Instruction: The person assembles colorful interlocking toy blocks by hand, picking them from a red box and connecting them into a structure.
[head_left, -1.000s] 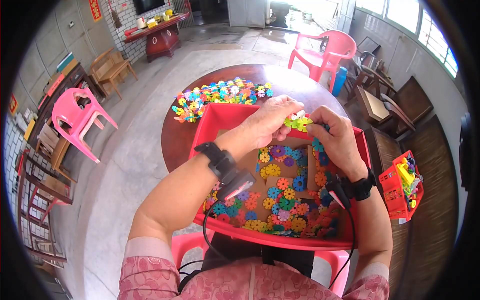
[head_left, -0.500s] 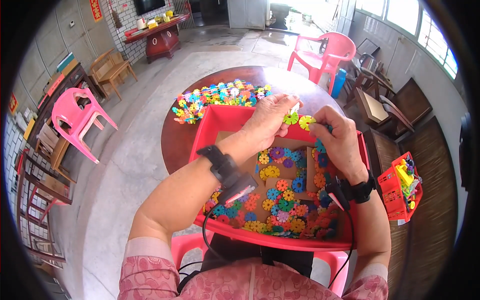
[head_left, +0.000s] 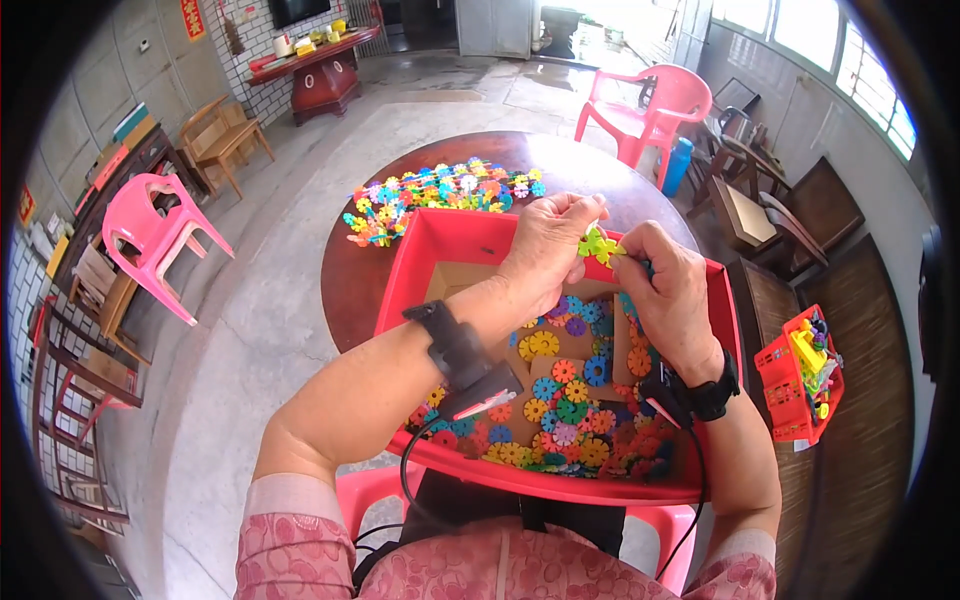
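My left hand (head_left: 552,245) pinches a yellow-green flower-shaped plastic disc (head_left: 598,246) by its left side, above the far part of a red box. From the other side, my right hand (head_left: 668,285) is closed on a yellow disc that meets the green one. The two discs overlap, and I cannot tell how deeply they are joined. A bit of blue shows behind my right fingers. Below both hands, the red box (head_left: 408,262) holds many loose notched discs (head_left: 572,410) in several colours, lying over brown cardboard.
A built cluster of joined discs (head_left: 440,195) stands on the round wooden table (head_left: 345,290) beyond the box. Pink plastic chairs (head_left: 160,235) stand to the left and far right. A red basket of toys (head_left: 800,380) sits at right. Cables (head_left: 405,460) hang from both wrists.
My hands have come closer together, bringing the green and yellow discs from side by side into contact. My right hand has shifted slightly left.
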